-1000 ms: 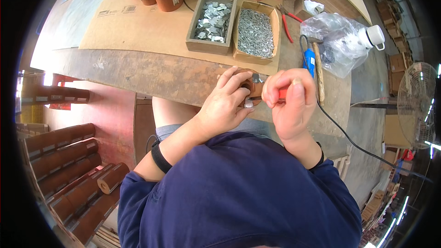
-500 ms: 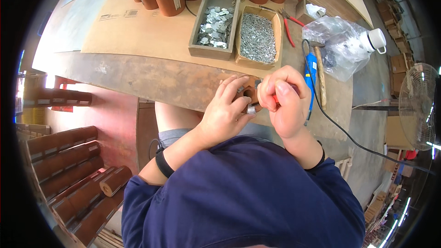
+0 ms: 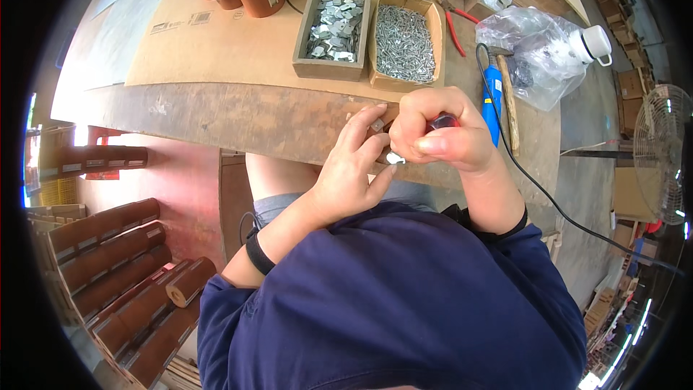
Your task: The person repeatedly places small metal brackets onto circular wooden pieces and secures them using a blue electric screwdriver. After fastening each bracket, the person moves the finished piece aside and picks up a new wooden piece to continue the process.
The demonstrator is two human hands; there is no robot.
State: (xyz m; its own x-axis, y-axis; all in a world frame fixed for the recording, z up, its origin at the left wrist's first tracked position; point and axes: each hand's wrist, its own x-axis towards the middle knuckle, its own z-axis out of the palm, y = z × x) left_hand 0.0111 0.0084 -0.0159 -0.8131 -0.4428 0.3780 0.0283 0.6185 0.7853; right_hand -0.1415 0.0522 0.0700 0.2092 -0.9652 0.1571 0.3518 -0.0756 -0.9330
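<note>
Two open boxes [image 3: 404, 43] of metal parts lie beyond both hands [image 3: 404, 144].

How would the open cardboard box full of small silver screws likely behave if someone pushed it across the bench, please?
The open cardboard box of small silver screws probably feels heavy for its size, being filled nearly to the rim. Its thin walls may flex. With no lid, screws could spill if it tips.

Two boxes [image 3: 364, 76] sit on the bench [image 3: 216, 112], behind both hands [image 3: 404, 148].

Screw box [image 3: 404, 43], plate tray [image 3: 333, 18], maybe pliers [image 3: 453, 23].
</note>
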